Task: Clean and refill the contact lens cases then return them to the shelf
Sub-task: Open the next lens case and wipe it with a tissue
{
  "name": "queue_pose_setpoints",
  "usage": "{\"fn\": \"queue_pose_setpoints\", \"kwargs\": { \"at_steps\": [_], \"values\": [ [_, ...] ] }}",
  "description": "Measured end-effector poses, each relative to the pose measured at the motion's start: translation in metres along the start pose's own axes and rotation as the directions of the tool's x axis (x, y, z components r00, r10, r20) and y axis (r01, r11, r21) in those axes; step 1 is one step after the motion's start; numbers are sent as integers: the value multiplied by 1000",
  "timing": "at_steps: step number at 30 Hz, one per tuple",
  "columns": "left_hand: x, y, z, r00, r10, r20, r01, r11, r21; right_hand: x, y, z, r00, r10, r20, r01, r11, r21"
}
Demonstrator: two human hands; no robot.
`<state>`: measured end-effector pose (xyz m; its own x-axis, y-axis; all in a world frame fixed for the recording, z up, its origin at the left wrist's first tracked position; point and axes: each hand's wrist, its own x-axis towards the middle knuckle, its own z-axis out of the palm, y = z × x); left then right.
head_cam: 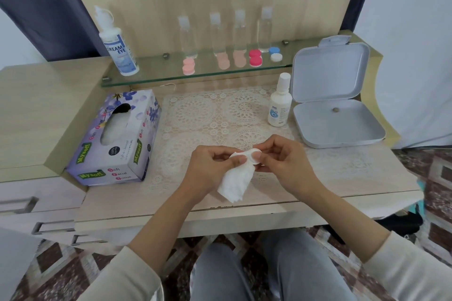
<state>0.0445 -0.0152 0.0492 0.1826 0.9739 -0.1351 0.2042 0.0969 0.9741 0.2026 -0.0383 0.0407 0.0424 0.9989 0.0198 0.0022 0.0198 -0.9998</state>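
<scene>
Item one: we record a left sleeve (137, 273) and a right sleeve (403, 266). Both are long, cream-white and plain, of a soft-looking fabric, and their cuffs end partway along the forearms.

Item two: we list light grey trousers (244, 271) in plain cloth, both legs seen from above at the lower edge of the view.

Item three: we note the left hand (210, 168) and the right hand (283, 161), both bare, with the forearms bare beyond the cuffs.

A white lace mat (220, 115) covers the middle of the table (244, 217), an open grey box (322, 127) lies at the right edge with its lid upright, and drawers (36, 190) sit below the left front corner.
</scene>
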Motion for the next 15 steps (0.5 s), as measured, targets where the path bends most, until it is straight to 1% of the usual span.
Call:
{"fn": "queue_pose_setpoints", "kwargs": {
  "at_steps": [6, 8, 12, 15],
  "values": [
    [0, -1, -4, 997, 15, 74, -13, 1000, -26, -1, 0, 0, 1000, 30, -10, -30, 999, 19],
    [0, 0, -3, 998, 14, 57, -13, 1000, -20, -2, 0, 0, 999, 32, -17, -32, 999, 22],
    [-1, 0, 2, 999, 24, -20, -25, 1000, -16, -3, -3, 2, 999, 21, -35, -21, 1000, 15],
    [0, 1, 0, 998, 63, 4, -63, 997, -47, -1, -5, 3, 999, 36, -38, -34, 998, 52]
  ]
}}
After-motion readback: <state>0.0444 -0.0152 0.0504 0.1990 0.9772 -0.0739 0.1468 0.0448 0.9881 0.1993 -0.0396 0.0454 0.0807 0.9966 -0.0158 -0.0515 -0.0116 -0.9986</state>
